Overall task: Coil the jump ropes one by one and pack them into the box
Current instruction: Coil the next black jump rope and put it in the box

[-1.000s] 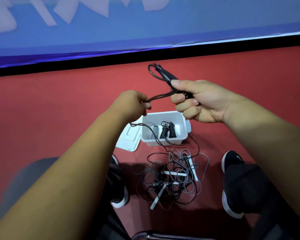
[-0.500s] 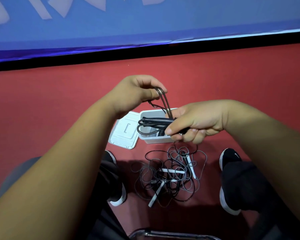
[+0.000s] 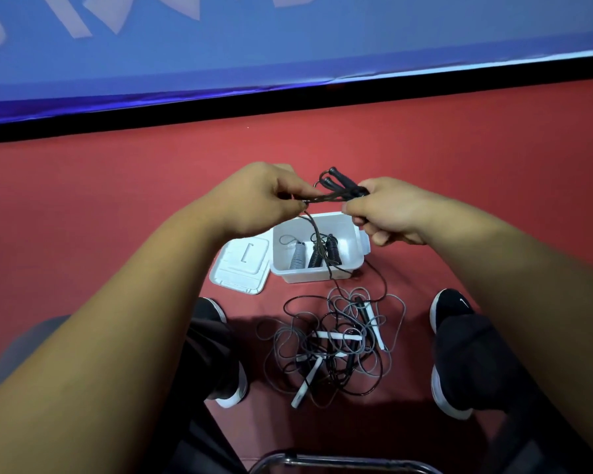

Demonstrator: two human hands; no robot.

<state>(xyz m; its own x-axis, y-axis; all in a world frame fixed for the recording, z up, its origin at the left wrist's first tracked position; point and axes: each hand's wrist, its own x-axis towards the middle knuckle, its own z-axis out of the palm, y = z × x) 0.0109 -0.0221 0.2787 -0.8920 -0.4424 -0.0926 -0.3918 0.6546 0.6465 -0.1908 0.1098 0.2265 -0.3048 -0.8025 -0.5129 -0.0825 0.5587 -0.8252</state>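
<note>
The black jump rope (image 3: 334,192) is held just above the middle of the frame, drawn between both hands. On its left end, the left hand (image 3: 261,196) pinches the gathered strands between thumb and fingers. On its right end, the right hand (image 3: 387,208) is curled round the two black handles, whose tips poke out toward the upper left. One loose strand drops from the left hand, crosses the box and runs into the heap on the floor.

Below the hands, from the left: a white lid (image 3: 240,265) lies flat on the red floor (image 3: 83,217), touching the white box (image 3: 298,276) just to its right. Inside the box lie three wound bundles (image 3: 324,253), one grey and two black. Lower down, centre frame, a tangled heap of ropes (image 3: 336,343) in grey and black with white handles lies between the person's two black shoes, one (image 3: 230,388) at its left, one (image 3: 451,306) at its right.
</note>
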